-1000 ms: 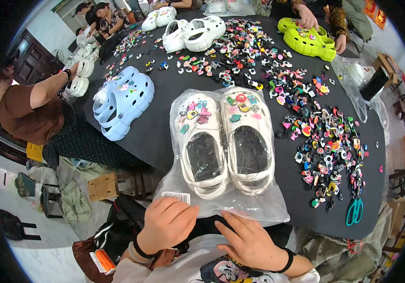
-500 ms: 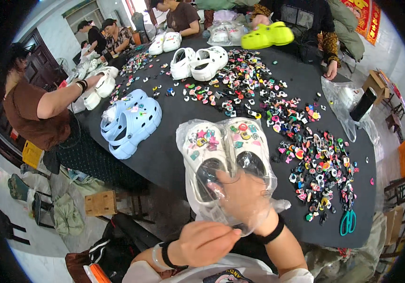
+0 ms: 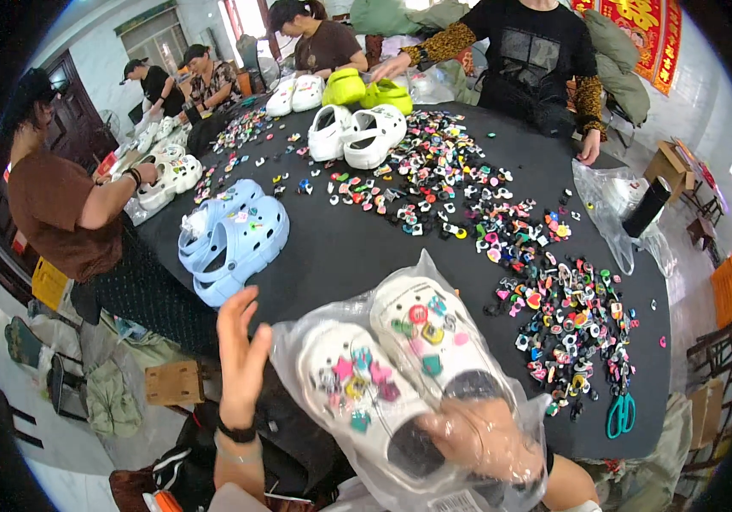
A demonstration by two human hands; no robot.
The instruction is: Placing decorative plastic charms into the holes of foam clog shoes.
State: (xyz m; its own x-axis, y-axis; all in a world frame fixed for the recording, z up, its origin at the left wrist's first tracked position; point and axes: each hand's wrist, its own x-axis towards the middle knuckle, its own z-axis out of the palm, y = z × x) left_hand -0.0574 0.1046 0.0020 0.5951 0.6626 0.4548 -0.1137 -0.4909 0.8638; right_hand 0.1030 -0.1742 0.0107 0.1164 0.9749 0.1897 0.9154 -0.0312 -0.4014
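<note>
Clear plastic bag (image 3: 400,375) with a pair of white clogs (image 3: 400,367) inside, decorated with coloured charms, is lifted off the near edge of the black table (image 3: 340,256). The right hand (image 3: 481,439) grips it from inside the film, fingers blurred behind the plastic. Left of the bag, the left hand (image 3: 242,350) is spread open, holding nothing. Beyond the bag lie pale blue clogs (image 3: 234,239); right of it, loose charms (image 3: 571,316) and teal scissors (image 3: 620,414).
</note>
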